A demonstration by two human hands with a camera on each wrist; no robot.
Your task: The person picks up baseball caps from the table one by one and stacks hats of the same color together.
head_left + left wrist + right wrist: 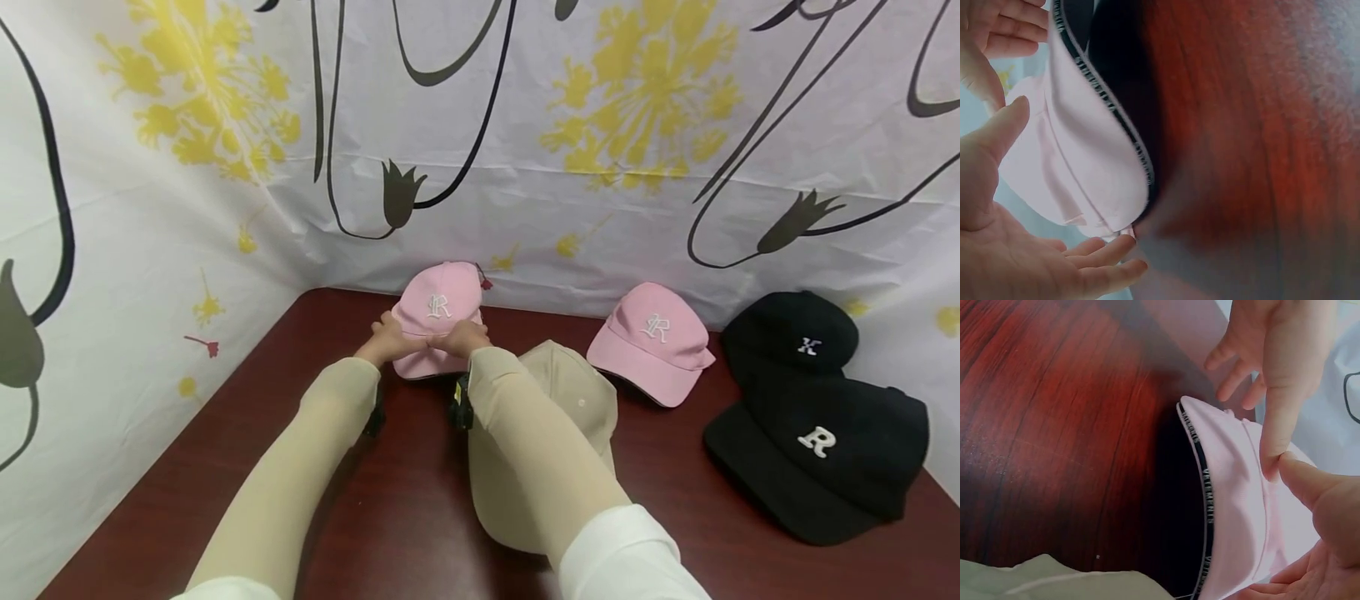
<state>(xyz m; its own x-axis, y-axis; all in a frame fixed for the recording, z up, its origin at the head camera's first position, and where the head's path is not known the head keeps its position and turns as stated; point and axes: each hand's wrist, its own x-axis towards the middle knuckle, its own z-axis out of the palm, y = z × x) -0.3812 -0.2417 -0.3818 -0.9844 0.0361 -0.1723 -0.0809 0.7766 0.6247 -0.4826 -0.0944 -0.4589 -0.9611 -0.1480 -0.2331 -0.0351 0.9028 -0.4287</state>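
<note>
A pink cap (452, 287) with a white letter R sits at the table's back left, its brim towards me. My left hand (387, 338) is at its left side and my right hand (462, 338) at its right. Both thumbs are straight and their tips meet in front of the crown, above the brim. In the left wrist view, the left hand's fingers (1107, 265) stretch out loosely by the brim's corner. The right hand's thumb (1310, 481) lies across the cap's front in the right wrist view. Dark lettered trim (1208, 506) edges the brim.
A beige cap (588, 404) lies partly under my right forearm. Another pink cap (652, 337) stands right of it, and two black caps, one in front (862, 442) and one behind (795, 329), overlap at the right. Patterned cloth (480, 208) hangs behind the dark red table (405, 500).
</note>
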